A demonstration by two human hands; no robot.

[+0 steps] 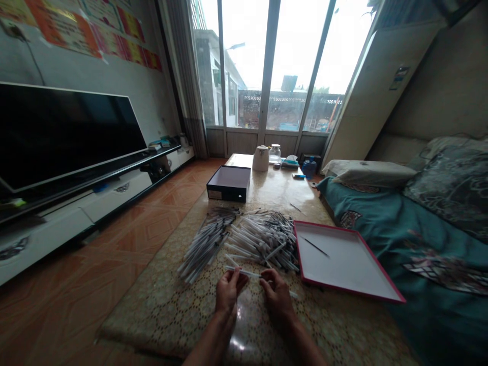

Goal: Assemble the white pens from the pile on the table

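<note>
My left hand (227, 291) and my right hand (275, 292) are close together above the near part of the table. A slim whitish pen (249, 274) runs between them, its ends pinched in the fingers of each hand. Just beyond lies a heap of loose white pens (259, 236), many with dark ends. To its left is a longer, more evenly lined-up pile of pens (208, 241) with dark tips. Right of the heap is a shallow pink-rimmed box lid (351, 259), with one thin dark pen refill (315, 246) lying in it.
A black open box (227, 193) stands beyond the piles on the patterned table (152, 310). Farther back are a kettle (261, 158), a glass jar (275, 153) and a tissue pack (290, 161). A sofa (366, 203) borders the right, a television cabinet (114, 195) the left.
</note>
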